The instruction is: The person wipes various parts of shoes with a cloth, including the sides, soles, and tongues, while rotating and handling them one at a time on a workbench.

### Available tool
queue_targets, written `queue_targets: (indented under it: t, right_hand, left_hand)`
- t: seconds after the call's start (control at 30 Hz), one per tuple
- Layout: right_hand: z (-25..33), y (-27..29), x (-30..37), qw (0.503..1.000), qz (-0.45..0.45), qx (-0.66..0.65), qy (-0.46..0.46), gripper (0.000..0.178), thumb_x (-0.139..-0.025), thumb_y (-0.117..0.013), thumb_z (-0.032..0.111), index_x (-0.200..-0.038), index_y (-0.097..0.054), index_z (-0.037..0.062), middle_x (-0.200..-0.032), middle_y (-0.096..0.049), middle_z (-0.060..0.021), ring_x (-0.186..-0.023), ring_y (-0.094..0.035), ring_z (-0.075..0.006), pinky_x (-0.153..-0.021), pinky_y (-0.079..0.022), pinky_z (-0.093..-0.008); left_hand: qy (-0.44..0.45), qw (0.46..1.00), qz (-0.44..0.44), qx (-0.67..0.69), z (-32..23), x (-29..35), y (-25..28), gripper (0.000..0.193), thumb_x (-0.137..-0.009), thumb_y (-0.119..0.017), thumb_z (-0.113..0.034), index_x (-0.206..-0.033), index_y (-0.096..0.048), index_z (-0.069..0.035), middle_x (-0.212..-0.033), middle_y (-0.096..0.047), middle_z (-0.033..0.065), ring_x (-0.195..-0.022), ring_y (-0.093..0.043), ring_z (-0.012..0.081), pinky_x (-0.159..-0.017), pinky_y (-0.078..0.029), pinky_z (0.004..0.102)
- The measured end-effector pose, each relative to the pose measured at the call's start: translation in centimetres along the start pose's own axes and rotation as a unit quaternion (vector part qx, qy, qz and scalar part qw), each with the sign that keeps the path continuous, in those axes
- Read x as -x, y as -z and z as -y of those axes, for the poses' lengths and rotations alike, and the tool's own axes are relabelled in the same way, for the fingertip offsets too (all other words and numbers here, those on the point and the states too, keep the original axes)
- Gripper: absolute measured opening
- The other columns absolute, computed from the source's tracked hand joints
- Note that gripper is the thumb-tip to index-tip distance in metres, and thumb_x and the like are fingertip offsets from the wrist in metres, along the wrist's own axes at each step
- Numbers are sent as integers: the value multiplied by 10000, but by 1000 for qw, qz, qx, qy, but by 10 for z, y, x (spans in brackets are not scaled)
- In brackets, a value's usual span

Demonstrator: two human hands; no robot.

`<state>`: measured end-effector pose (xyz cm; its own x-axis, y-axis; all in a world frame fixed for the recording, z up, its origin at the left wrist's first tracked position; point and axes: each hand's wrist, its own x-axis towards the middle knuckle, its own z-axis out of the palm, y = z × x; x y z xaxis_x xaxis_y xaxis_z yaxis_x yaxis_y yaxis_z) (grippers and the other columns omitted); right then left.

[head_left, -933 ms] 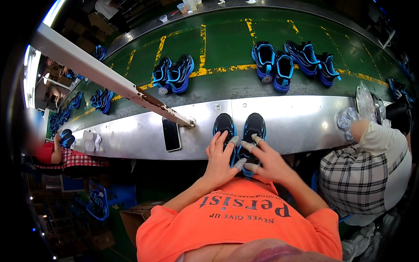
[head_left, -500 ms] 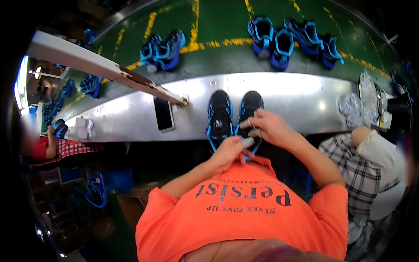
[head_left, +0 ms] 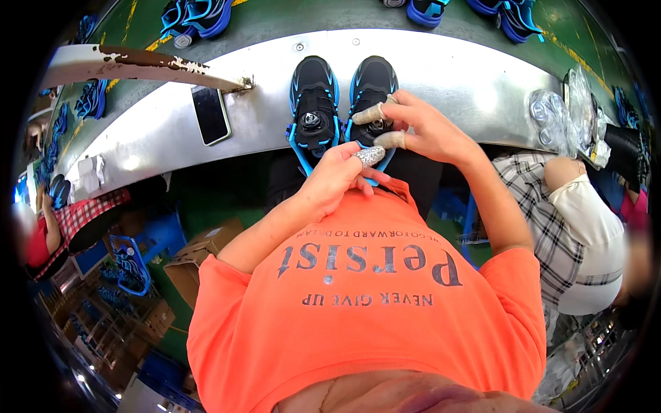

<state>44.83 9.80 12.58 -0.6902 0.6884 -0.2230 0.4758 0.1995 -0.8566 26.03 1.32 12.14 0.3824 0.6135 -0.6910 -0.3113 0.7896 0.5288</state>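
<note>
Two black sneakers with blue trim lie side by side, toes away from me: the left sneaker (head_left: 313, 96) and the right sneaker (head_left: 374, 79). Each has a round dial on its tongue. My right hand (head_left: 428, 129) is bent over the right sneaker, with beige covers on its finger and thumb closed in around the dial. At that sneaker's heel end, my left hand (head_left: 334, 177) has its fingers curled. One of its digits wears a silver wrap (head_left: 370, 157) and touches the collar area. What lies inside the left fingers is hidden.
A phone (head_left: 211, 114) rests on the metal bench (head_left: 441, 65), beside a chipped white post (head_left: 148, 63). Clear plastic packaging (head_left: 551, 117) lies at the right. More sneakers (head_left: 196, 17) stand on the green surface beyond. A person in a plaid apron (head_left: 533, 186) sits close on my right.
My view has tipped downward, so the bench and sneakers appear higher in the picture. Both hands stay at the right sneaker in nearly the same pose.
</note>
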Motion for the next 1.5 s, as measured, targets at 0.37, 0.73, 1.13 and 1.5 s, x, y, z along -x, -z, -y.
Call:
queue_targets:
  t: [0.37,0.73,1.13,1.5]
  right_hand:
    - [-7,-4,2,998,-40,25,40,308,-764,-721,165,-1071,-700,144,-845,-552,-85,-799,-565,-207,-718,-466,-317]
    - [-10,-10,7,995,-57,15,79,342,-754,-709,101,-1088,-685,166,-850,-575,-93,-823,-584,-273,-749,-479,-365]
    - [1,-31,11,990,-130,53,10,285,-751,-727,154,-1032,-698,118,-872,-576,-86,-860,-577,-243,-740,-472,-329]
    - [-4,-45,19,983,-163,78,38,248,-756,-721,196,-994,-684,135,-867,-537,-103,-830,-580,-294,-718,-488,-379]
  left_hand:
    - [24,996,-49,-69,2,-2,-10,230,-962,-549,-175,-1072,-550,27,-950,-662,177,-771,-673,160,-479,-487,229]
    - [48,999,-10,-20,-1,0,-9,232,-960,-553,-160,-1100,-540,24,-1046,-601,122,-948,-671,244,-510,-532,266]
    - [22,999,-32,13,13,3,-4,222,-970,-528,-150,-1125,-525,9,-1059,-598,113,-969,-665,276,-521,-538,285]
    - [17,999,-42,6,21,7,-6,210,-971,-506,-137,-1129,-509,1,-1102,-582,106,-979,-657,279,-549,-530,298]
